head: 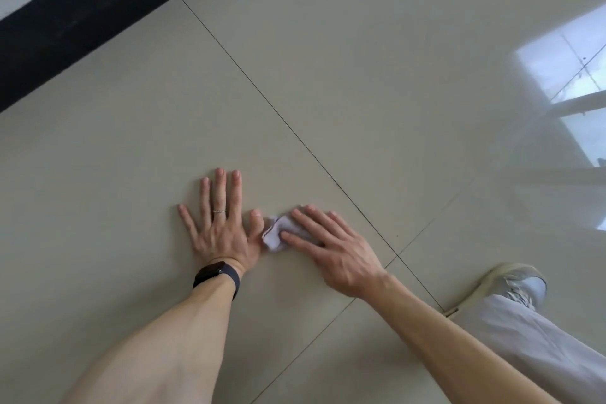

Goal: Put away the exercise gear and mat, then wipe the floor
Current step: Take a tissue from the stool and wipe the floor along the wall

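Note:
A small pale lilac cloth (274, 236) lies bunched on the glossy beige tiled floor (360, 75). My right hand (331, 249) presses flat on it, fingers stretched over its right part, so only its left end shows. My left hand (219, 223) rests palm down on the tile just to the left, fingers spread, its thumb touching the cloth's edge. It wears a ring and a dark wristwatch. No exercise gear or mat is in view.
A black skirting band (82, 23) with a white wall above runs across the upper left. My right foot in a pale shoe (515, 282) and grey trouser leg (537, 351) are at the lower right. Window light reflects off the tiles at the right.

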`<state>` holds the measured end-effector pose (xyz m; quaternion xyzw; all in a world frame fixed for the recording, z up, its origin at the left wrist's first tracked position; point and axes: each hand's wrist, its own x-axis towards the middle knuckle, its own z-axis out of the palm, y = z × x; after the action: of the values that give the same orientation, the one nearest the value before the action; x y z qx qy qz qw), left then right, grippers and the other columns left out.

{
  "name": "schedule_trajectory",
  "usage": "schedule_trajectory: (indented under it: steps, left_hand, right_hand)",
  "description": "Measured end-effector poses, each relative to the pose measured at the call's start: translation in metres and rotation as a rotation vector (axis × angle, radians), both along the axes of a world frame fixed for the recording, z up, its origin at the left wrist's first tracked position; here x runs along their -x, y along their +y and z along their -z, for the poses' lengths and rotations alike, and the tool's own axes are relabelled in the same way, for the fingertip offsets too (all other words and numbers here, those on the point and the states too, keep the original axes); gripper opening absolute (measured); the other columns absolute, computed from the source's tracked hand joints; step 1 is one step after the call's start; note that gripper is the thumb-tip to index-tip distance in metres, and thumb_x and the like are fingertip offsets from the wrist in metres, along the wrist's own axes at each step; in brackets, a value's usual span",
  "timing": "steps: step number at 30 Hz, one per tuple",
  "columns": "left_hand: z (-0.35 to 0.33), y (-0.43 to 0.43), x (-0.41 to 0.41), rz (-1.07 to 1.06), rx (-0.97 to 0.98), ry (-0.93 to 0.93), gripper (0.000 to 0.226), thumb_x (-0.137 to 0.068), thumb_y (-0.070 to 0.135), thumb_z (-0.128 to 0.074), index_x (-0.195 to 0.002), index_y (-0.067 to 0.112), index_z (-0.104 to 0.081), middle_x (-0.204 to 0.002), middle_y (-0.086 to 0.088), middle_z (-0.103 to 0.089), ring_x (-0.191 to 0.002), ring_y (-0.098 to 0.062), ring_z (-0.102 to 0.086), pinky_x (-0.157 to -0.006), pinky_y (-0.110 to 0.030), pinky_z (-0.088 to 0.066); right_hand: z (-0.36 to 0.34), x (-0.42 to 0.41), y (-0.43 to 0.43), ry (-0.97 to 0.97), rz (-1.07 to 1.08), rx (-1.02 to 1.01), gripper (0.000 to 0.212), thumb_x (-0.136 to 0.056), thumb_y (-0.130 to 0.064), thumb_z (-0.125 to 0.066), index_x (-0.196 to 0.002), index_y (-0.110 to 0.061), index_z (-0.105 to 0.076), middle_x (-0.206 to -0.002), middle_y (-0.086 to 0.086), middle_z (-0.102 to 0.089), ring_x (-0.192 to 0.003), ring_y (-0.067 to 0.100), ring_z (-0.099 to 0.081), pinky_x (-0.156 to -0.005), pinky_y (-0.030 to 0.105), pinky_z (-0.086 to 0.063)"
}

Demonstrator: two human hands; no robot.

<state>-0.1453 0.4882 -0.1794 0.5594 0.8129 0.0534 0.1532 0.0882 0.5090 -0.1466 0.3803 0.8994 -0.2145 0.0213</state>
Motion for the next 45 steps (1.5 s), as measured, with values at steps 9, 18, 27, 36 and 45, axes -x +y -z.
schedule_trajectory:
  steps: [9, 18, 27, 36, 45]
  left_hand:
    - [-0.002, -0.001, -0.001, -0.006, 0.000, 0.004, 0.070, -0.092, 0.048, -0.027, -0.159, 0.031, -0.013, -0.167, 0.007, -0.008, -0.154, -0.016, -0.008, -0.120, -0.061, -0.003]
    - [-0.004, -0.001, -0.004, -0.016, -0.021, -0.008, 0.070, -0.092, 0.049, -0.027, -0.159, 0.030, -0.015, -0.167, 0.007, -0.008, -0.154, -0.016, -0.007, -0.119, -0.059, 0.001]
    - [-0.003, -0.001, -0.003, -0.010, 0.021, -0.032, 0.072, -0.092, 0.050, -0.026, -0.159, 0.032, -0.007, -0.167, 0.008, -0.003, -0.154, -0.016, -0.003, -0.120, -0.061, 0.000]
    - [-0.004, 0.000, -0.003, 0.017, 0.031, -0.015, 0.071, -0.093, 0.050, -0.027, -0.159, 0.031, -0.008, -0.167, 0.005, -0.004, -0.154, -0.017, -0.004, -0.119, -0.061, 0.000]
    - [-0.017, 0.008, 0.010, 0.107, 0.281, -0.107, 0.067, -0.100, 0.051, -0.020, -0.155, 0.035, 0.015, -0.163, 0.010, 0.024, -0.151, -0.015, 0.020, -0.118, -0.058, 0.011]
  right_hand:
    - [0.003, 0.019, 0.029, -0.032, 0.630, 0.009, 0.073, -0.089, -0.006, -0.037, -0.157, -0.030, -0.023, -0.167, 0.004, -0.009, -0.154, 0.028, 0.001, -0.121, 0.055, -0.013]
    - [-0.008, -0.098, 0.073, -0.113, 0.684, 0.021, 0.082, -0.087, 0.005, -0.041, -0.156, -0.034, -0.024, -0.167, -0.002, -0.011, -0.154, 0.021, -0.003, -0.124, 0.049, -0.016]
    - [-0.003, -0.016, -0.097, -0.040, 0.716, -0.012, 0.074, -0.084, -0.004, -0.037, -0.154, -0.026, -0.035, -0.165, 0.003, -0.020, -0.154, 0.027, -0.012, -0.119, 0.054, -0.023]
    - [-0.001, -0.060, -0.005, -0.143, 0.757, -0.020, 0.079, -0.086, -0.003, -0.040, -0.157, -0.032, -0.024, -0.167, 0.001, -0.014, -0.154, 0.021, -0.004, -0.122, 0.053, -0.015]
    - [0.006, 0.066, -0.112, 0.062, 0.404, -0.023, 0.069, -0.090, -0.009, -0.050, -0.155, -0.026, -0.033, -0.165, 0.002, -0.019, -0.154, 0.027, -0.008, -0.122, 0.049, -0.015]
